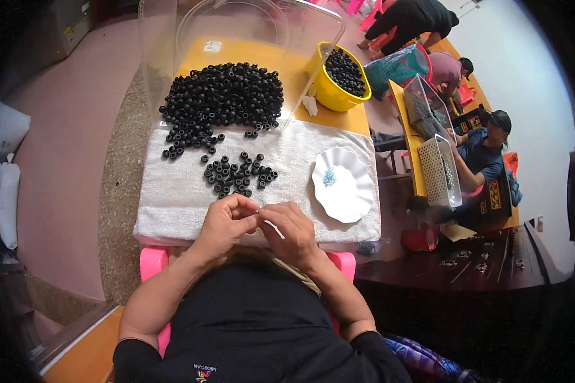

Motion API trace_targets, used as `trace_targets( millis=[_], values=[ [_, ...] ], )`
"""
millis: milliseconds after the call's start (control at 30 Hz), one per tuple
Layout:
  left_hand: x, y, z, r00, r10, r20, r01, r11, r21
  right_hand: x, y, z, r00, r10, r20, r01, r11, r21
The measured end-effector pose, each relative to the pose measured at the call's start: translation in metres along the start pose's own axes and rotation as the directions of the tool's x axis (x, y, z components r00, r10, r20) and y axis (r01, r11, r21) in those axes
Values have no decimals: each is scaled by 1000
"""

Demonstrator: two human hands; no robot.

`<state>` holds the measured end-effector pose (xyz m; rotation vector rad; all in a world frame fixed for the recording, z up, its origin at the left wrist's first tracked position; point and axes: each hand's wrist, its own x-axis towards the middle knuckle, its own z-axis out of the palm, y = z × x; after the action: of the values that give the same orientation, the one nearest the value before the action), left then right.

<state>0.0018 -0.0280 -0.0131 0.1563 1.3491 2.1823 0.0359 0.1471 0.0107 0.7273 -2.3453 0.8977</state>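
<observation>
Anything between the left hand (227,222) and right hand (292,233) is indiscernible.

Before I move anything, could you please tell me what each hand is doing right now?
Left hand: closed in a pinch; anything held is too small to tell.
Right hand: pinching too; contents cannot be told.

Soft light is falling on the white towel (172,210); the scalloped plate (351,198) at three o'clock is shining. The wall (530,83) at two o'clock is glowing, while the dark tabletop (415,271) at four is sinking into shadow. The clear bin (153,51) toward eleven is catching faint reflections. Fisheye curvature is bending edges, and blackness is ringing the view.
</observation>
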Motion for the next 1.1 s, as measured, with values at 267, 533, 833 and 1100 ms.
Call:
trace_targets(
  millis=[267, 533, 833, 1100],
  values=[
    [-2, 2, 2, 992, -119, 52, 124, 986, -113, -5, -6, -5, 1000, 0, -30, 0, 1000, 24],
    [-2, 1, 3, 989, -135, 67, 143, 981, -132, -11, -9, -4, 997, 61, -52, -60, 998, 19],
    [0, 3, 3, 997, -75, 7, 76, 996, -51, -23, 20, -51, 931, 364, 5, -364, 931, 9],
    [0, -3, 3, 997, -79, 25, 80, 996, -39, -28, 23, -50, 918, 341, 202, -299, 930, -213]
  ],
)
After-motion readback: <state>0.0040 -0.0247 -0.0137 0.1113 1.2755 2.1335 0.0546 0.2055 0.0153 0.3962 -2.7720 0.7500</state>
